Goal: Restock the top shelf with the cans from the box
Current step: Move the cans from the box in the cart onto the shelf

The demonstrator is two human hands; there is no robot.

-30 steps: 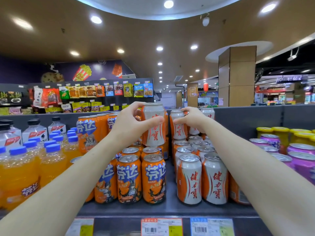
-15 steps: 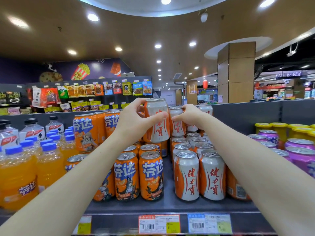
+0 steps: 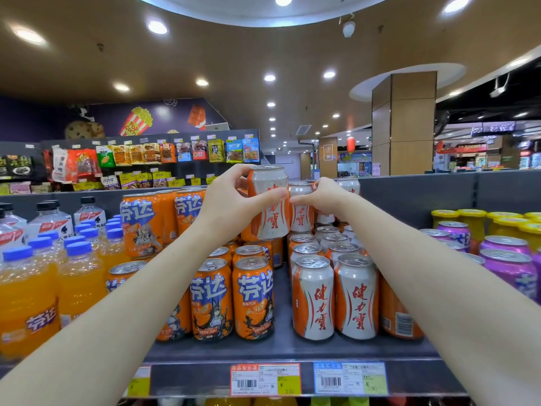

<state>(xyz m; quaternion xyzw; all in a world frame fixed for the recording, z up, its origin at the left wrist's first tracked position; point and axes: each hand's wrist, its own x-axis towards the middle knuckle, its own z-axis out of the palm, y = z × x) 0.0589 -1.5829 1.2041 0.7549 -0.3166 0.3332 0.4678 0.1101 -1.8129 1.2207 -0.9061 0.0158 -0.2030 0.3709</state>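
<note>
Head, left hand [image 3: 231, 206], right hand [image 3: 323, 197] grip cans [image 3: 270, 212] above shelved cans [image 3: 313, 297]

white-and-orange cans [image 3: 314, 300] on the top shelf [image 3: 287, 350]: red vertical characters 健力寶, seen in part on the raised can [image 3: 270, 212] as well. orange cans [image 3: 253, 300] and orange bottles [image 3: 29, 303]: blue 芬达 edged in white. popcorn box [image 3: 135, 124] in the wall mural: "pop corn". red-framed price tag [image 3: 265, 379] on the shelf edge: header 商品标价签, price 2.50. blue price tag [image 3: 349, 378]: print too blurred to read.
</note>
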